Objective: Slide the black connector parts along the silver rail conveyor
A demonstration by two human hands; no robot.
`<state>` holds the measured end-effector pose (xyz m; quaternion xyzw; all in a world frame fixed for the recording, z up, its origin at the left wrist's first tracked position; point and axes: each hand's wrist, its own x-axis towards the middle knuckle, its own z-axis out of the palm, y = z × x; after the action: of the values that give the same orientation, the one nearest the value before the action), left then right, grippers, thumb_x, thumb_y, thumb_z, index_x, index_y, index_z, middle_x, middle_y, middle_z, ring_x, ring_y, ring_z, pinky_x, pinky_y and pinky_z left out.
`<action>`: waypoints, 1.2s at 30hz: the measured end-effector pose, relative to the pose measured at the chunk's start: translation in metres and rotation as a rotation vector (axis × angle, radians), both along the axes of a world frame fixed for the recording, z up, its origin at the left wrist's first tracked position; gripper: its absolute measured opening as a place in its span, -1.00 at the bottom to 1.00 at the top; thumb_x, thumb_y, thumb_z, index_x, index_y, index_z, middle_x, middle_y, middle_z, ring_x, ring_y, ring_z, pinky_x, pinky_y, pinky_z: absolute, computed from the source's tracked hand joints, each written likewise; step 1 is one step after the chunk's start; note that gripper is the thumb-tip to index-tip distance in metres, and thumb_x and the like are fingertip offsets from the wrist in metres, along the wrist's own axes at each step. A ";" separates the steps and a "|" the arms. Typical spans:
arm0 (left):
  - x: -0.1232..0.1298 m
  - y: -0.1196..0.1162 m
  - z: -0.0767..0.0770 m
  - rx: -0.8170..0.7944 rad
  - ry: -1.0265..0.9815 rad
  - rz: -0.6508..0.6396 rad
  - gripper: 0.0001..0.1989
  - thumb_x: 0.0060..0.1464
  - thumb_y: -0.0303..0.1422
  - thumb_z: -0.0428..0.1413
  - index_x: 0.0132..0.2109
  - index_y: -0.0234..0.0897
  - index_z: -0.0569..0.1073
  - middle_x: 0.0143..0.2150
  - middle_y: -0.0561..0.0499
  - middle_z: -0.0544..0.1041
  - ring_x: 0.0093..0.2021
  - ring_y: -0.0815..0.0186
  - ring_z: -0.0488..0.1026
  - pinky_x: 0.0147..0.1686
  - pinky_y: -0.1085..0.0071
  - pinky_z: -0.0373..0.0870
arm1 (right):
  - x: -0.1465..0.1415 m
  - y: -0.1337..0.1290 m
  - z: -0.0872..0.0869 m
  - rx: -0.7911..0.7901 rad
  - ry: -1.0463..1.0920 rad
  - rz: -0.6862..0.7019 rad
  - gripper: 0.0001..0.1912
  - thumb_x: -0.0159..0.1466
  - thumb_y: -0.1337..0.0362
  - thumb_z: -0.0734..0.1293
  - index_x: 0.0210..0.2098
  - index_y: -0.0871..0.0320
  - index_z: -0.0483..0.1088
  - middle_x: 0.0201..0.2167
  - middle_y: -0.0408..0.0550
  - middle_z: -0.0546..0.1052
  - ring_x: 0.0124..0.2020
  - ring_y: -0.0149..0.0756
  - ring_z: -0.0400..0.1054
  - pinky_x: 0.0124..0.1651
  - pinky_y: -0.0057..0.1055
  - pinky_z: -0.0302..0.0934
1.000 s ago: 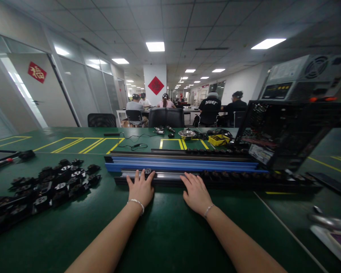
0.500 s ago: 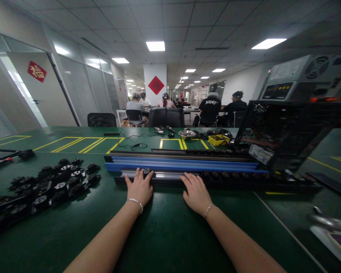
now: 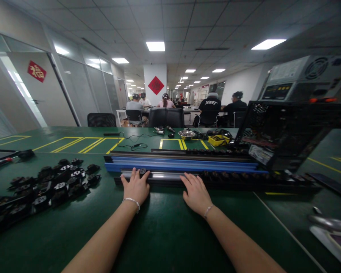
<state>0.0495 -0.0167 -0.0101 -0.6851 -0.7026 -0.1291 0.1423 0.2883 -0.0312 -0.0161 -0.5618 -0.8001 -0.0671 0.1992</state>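
Observation:
A long black rail with a silver, shiny channel (image 3: 165, 175) lies across the table in front of me. My left hand (image 3: 135, 187) is over its left part, with a small black part (image 3: 143, 171) between the thumb and the forefinger; the other fingers are spread over the rail. My right hand (image 3: 197, 193) rests by the middle of the same rail, palm down, fingers stretched onto its edge and holding nothing. Right of it, a row of similar black parts (image 3: 230, 175) sits along the rail.
Many loose black parts (image 3: 61, 185) are heaped at left. Behind the rail lie blue profiles (image 3: 182, 163). An opened computer case (image 3: 290, 129) stands at right. Farther back are a metal bowl (image 3: 186, 134), a yellow tray (image 3: 218, 140) and cables. People sit at distant desks.
My left hand has slid slightly left along the rail, and the small black part has shifted left with it. My right hand has stayed in place.

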 end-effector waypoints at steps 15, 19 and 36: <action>-0.004 -0.003 0.010 -0.059 -0.016 0.059 -0.49 -0.01 -0.35 -0.11 0.14 0.01 0.23 0.18 -0.12 0.25 0.28 0.06 -0.10 0.08 -0.28 -0.33 | -0.001 -0.001 0.003 -0.030 -0.015 -0.009 -0.42 0.10 0.35 0.15 0.14 0.11 0.15 0.18 -0.03 0.17 0.19 -0.22 -0.03 0.23 -0.19 -0.29; -0.007 -0.002 0.011 -0.059 -0.010 0.078 -0.49 0.00 -0.35 -0.12 0.14 0.01 0.23 0.18 -0.13 0.25 0.28 0.06 -0.09 0.09 -0.27 -0.31 | -0.001 -0.001 0.002 -0.019 -0.009 -0.003 -0.43 0.10 0.35 0.15 0.14 0.12 0.15 0.18 -0.03 0.17 0.19 -0.22 -0.03 0.23 -0.20 -0.30; -0.008 0.000 0.012 -0.087 -0.013 0.099 -0.49 0.00 -0.32 -0.13 0.15 -0.02 0.22 0.17 -0.16 0.27 0.22 0.07 0.08 0.09 -0.06 -0.04 | -0.001 -0.001 0.002 -0.025 -0.012 -0.006 -0.42 0.10 0.36 0.15 0.14 0.11 0.15 0.18 -0.04 0.17 0.19 -0.23 -0.04 0.23 -0.21 -0.30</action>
<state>0.0415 -0.0171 0.0021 -0.6543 -0.7415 -0.0957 0.1139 0.2875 -0.0323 -0.0141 -0.5664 -0.8003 -0.0612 0.1870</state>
